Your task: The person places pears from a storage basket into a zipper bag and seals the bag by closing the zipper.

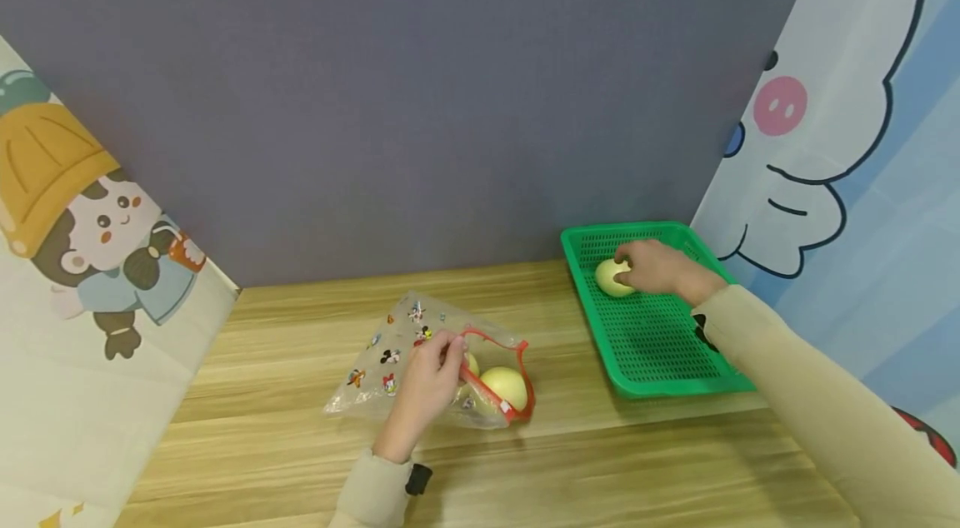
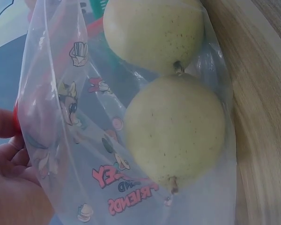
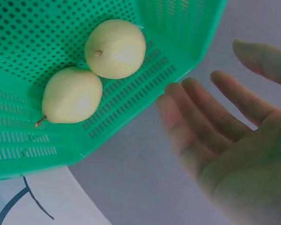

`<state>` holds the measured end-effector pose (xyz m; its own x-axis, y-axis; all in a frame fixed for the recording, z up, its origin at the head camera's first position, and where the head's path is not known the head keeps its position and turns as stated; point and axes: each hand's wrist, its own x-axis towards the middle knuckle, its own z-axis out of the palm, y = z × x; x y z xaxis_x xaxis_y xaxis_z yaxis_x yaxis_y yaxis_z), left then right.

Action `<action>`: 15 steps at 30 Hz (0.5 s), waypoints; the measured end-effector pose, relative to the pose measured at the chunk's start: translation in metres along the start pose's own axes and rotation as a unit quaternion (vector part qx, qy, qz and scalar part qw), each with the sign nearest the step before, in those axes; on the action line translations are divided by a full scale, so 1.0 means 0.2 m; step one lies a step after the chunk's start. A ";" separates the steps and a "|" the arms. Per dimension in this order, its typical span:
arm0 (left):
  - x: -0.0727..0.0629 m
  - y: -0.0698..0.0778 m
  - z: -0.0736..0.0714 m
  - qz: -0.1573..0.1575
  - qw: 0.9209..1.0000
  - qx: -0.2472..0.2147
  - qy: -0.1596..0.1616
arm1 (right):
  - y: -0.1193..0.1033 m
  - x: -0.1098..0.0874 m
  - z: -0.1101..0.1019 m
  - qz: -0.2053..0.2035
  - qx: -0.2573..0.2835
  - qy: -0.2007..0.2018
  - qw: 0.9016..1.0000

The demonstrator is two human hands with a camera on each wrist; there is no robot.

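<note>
My left hand (image 1: 429,378) pinches the red zip edge of a clear, cartoon-printed zip bag (image 1: 390,361), which lies with its mouth open toward the right. Two pale yellow pears, an upper pear (image 2: 154,35) and a lower pear (image 2: 175,133), show through the plastic in the left wrist view. Over the green basket (image 1: 622,382), my right hand (image 1: 660,268) hovers with fingers spread near a pear (image 1: 611,278). In the right wrist view, two pears (image 3: 114,49) sit side by side in the basket, and the hand (image 3: 225,136) appears apart from them.
A wood-grain table (image 1: 285,445) carries the bag and basket. Behind it stands a grey panel (image 1: 420,112). Cartoon-printed sheets hang at the left (image 1: 112,245) and the right (image 1: 847,128), the right one close to the basket's side.
</note>
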<state>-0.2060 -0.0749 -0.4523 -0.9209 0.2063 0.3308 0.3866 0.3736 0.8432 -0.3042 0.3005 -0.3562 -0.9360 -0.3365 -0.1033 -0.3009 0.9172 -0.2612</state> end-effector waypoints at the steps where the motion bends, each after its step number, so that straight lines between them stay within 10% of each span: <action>1: 0.00 0.00 0.00 -0.003 1.000 0.001 -0.001 | 0.01 0.01 0.00 0.001 0.000 -0.001 1.000; 15: 0.00 -0.02 0.00 -0.013 1.000 0.008 0.003 | 0.13 0.16 0.04 0.034 0.024 -0.017 0.999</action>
<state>-0.2085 -0.0762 -0.4561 -0.9312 0.1908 0.3107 0.3624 0.3926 0.8453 -0.3397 0.3120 -0.3749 -0.9472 -0.2808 -0.1546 -0.2262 0.9273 -0.2984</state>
